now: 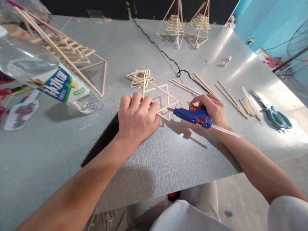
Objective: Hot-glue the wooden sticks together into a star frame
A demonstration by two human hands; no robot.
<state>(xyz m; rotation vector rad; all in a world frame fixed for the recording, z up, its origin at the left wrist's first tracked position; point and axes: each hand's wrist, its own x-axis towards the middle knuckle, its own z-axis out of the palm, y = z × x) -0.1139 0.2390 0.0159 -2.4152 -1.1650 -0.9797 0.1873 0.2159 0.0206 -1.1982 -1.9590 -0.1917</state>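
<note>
My left hand [138, 117] is closed on a star-shaped frame of thin wooden sticks [167, 99], holding it by its left side. Part of the frame is hidden behind my fingers. In my right hand [211, 107] is a blue hot glue gun [190, 116], its nozzle pointing left at the frame's lower right sticks. A clear glue stick [227, 131] juts from the gun's back end. Just beyond the frame lies a small stack of wooden stars [140, 78]. A dark flat phone-like object [103, 141] lies partly under my left forearm.
A clear plastic bottle [60, 80] and a larger stick structure [69, 53] occupy the left. Two stick pyramids [179, 27] stand at the back. Loose sticks [232, 98] and scissors [276, 116] lie on the right. A black cord [158, 48] crosses the table.
</note>
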